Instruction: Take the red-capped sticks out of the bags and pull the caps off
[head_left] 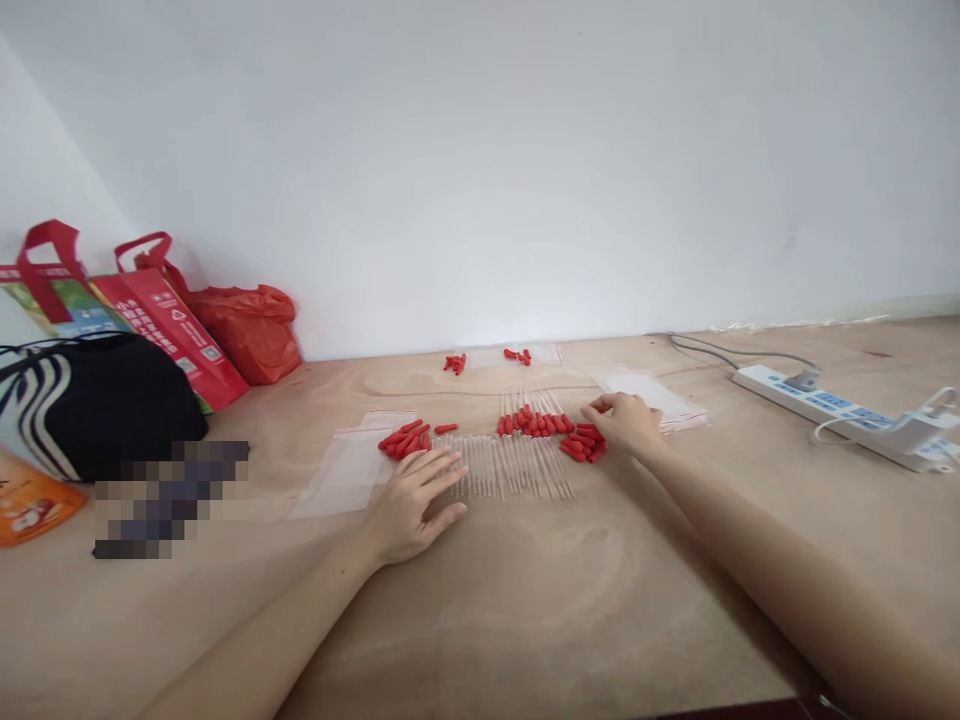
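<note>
My left hand (420,505) lies open with fingers spread, over the left end of a row of thin clear glass tubes (517,468). A pile of red rubber bulbs (405,438) touches the table just beyond its fingers. My right hand (624,420) is closed, thumb and fingertips together, beside a second pile of red bulbs (583,443); whatever sits in the pinch is too small to make out. Between the hands, behind the bare tubes, lie glass droppers (534,420), tubes with red bulbs on their near ends.
Clear plastic bags (349,470) lie left, with another stack (652,395) behind my right hand. More red bulbs (454,364) lie near the wall. A white power strip (840,410) with cables is right. Shopping bags (169,330) and a black bag (112,400) stand left.
</note>
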